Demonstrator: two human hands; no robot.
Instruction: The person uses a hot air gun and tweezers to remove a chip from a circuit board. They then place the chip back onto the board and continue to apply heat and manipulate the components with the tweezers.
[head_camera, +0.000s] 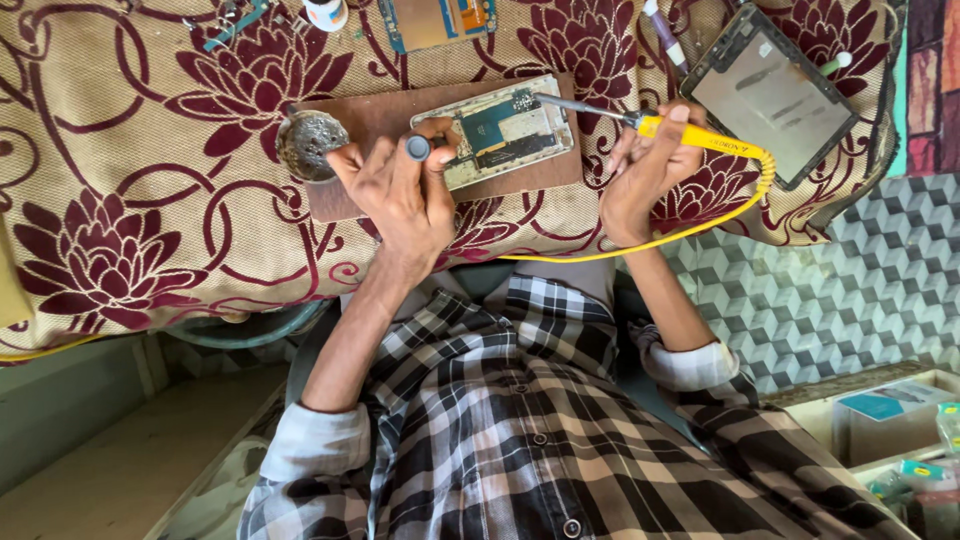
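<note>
An opened phone (500, 130) with its circuit board showing lies on a brown wooden board (360, 115). My right hand (645, 165) grips a yellow soldering iron (700, 137). The iron's metal tip rests on the phone's upper right corner, and its yellow cord (680, 235) loops back toward me. My left hand (395, 195) rests on the phone's left edge and pinches a small dark round-ended tool (417, 148) between thumb and fingers. What that tool is I cannot tell.
A round metal tin (305, 143) with grey residue sits left of my left hand. On the floral cloth (120, 200) lie a phone screen frame (770, 90), another circuit board (435, 20), a purple pen-like tool (665, 35) and a white bottle (325, 12). A cardboard box (890, 410) stands at lower right.
</note>
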